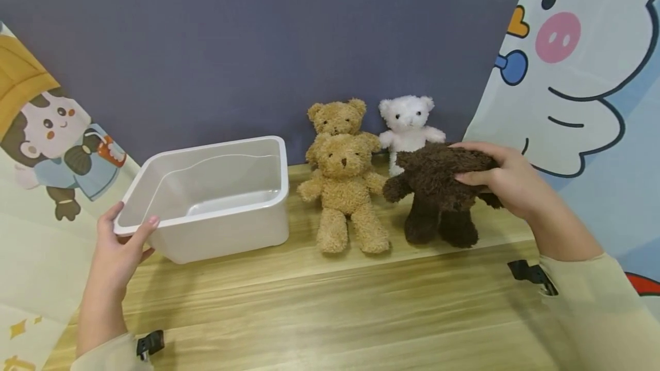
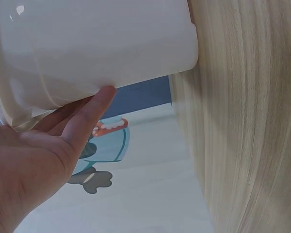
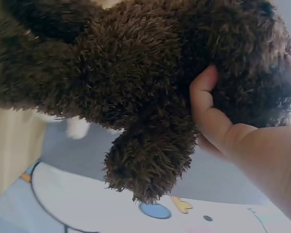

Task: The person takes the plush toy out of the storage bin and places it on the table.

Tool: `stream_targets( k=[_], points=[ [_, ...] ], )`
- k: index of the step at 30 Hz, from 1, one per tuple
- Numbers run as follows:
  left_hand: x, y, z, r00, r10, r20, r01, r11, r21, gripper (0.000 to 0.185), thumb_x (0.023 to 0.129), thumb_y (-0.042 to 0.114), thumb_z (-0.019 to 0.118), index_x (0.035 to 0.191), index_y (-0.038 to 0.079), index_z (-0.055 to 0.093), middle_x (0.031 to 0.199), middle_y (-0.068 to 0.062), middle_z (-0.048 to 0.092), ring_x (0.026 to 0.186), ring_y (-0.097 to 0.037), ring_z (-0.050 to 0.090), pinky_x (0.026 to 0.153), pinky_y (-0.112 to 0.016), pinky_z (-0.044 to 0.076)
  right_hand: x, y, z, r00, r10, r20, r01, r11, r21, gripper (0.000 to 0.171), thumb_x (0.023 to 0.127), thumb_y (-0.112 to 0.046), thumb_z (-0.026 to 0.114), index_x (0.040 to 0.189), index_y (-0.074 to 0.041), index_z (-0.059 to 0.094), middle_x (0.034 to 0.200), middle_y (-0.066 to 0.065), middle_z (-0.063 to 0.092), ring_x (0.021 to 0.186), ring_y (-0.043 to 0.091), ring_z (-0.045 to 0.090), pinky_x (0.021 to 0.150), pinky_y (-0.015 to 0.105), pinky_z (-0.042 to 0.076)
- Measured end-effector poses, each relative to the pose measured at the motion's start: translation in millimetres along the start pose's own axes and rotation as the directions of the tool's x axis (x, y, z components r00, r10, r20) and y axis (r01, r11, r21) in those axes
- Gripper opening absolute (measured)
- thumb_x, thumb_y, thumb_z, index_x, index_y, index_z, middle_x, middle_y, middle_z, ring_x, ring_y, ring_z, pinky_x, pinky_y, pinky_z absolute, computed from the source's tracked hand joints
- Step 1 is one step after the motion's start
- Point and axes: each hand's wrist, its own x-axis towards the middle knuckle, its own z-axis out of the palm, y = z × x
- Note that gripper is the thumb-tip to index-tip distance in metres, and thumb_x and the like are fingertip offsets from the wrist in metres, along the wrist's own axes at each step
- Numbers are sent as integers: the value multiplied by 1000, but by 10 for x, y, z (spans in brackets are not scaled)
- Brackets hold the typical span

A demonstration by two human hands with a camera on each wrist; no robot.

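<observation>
Head view shows a wooden table (image 1: 361, 302) set against a grey wall, where a white plastic bin (image 1: 216, 199) stands with nothing visible inside. A person's left hand (image 1: 121, 245) grips the bin's near corner, thumb over the rim, apparently to steady it. Just beside the bin sit two tan teddy bears (image 1: 342, 188), one behind the other, with a white teddy bear (image 1: 409, 122) at the wall. The right hand (image 1: 502, 179) closes around the head of a brown teddy bear (image 1: 438, 193), holding it upright, feet on the table.
</observation>
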Motion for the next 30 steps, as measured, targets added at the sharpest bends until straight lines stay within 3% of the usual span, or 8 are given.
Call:
stream_targets(
  k=[2,4,8,12,16,21,25,30],
  points=[
    [6,8,3,1000,4,0,-4,1000,-4,94,108,43,59,172,29,-9,173,-31,12,139,-34,42,71,-6,57,77,41,0,999,10,35,-12,999,35,70,106,-16,67,168,-17,35,180,18,8,133,36,60,106,57,55],
    [13,14,4,1000,7,-1,-7,1000,-14,94,108,42,60,172,29,-8,173,-31,13,138,-31,44,71,-6,57,148,82,7,998,16,66,-19,998,53,73,105,-14,67,169,-15,32,180,18,4,157,47,32,119,74,39],
    [17,22,5,1000,9,-4,-9,1000,-11,94,108,42,60,172,28,-8,172,-30,13,137,-31,44,70,-6,57,285,170,35,995,16,100,-20,999,39,76,104,-15,68,170,-16,30,180,17,2,163,52,2,120,82,28],
    [15,33,13,1000,7,-3,-8,1000,-3,94,108,44,59,172,29,-9,173,-31,13,138,-37,42,70,-6,57,377,306,45,995,41,90,-44,999,33,75,106,-10,63,171,-18,26,179,22,2,157,53,27,114,73,45],
    [23,46,20,1000,14,3,-14,1000,-5,95,108,44,59,172,28,-10,173,-32,12,140,-41,41,70,-7,57,441,448,18,994,91,64,-95,994,59,73,109,-7,54,172,-20,21,179,24,0,106,25,67,83,48,57],
    [28,42,8,1000,15,2,-15,1000,-11,95,108,44,60,172,28,-9,174,-31,12,140,-39,41,71,-7,57,597,523,27,991,128,35,-130,988,82,68,112,-15,51,173,-24,20,179,23,5,72,4,51,67,39,52],
    [18,13,-6,1000,11,3,-11,1000,-11,95,108,43,60,172,28,-9,173,-32,12,139,-35,42,71,-7,57,776,523,68,990,138,40,-140,988,61,69,113,-18,47,173,-25,15,177,27,13,110,27,63,78,44,62],
    [2,-16,-6,1000,4,3,-4,1000,2,96,108,45,59,172,27,-10,174,-32,12,139,-37,42,71,-7,57,1016,541,85,981,182,69,-190,975,120,71,114,-16,42,174,-23,5,177,28,3,151,55,34,102,67,58]
  ],
)
